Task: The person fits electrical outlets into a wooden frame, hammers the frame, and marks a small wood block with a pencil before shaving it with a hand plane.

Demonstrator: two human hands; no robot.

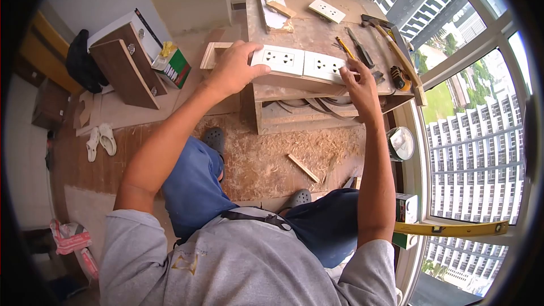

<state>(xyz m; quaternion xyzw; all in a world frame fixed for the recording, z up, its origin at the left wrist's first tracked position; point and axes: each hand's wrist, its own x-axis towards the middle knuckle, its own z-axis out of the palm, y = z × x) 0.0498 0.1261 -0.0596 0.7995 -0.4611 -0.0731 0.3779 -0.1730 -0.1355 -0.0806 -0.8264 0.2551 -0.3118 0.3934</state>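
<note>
Two white power outlets, a left one (279, 59) and a right one (324, 67), sit end to end on a long narrow wooden box (306, 84) near the front of the workbench (309, 34). My left hand (232, 69) grips the outer end of the left outlet, thumb on the near side and fingers on the far side. At the outer end of the right outlet, my right hand (361, 86) pinches the edge, with its thumb over the face. Bare wood of the box extends past my left hand. Both palms' undersides are hidden.
On the bench lie another outlet (327, 11), a pencil (345, 47), a chisel (361, 47), a hammer (391, 39) and a tape measure (401, 78). Wood shavings (317, 156) cover the floor below. A yellow spirit level (453, 229) juts out at right, beside the window.
</note>
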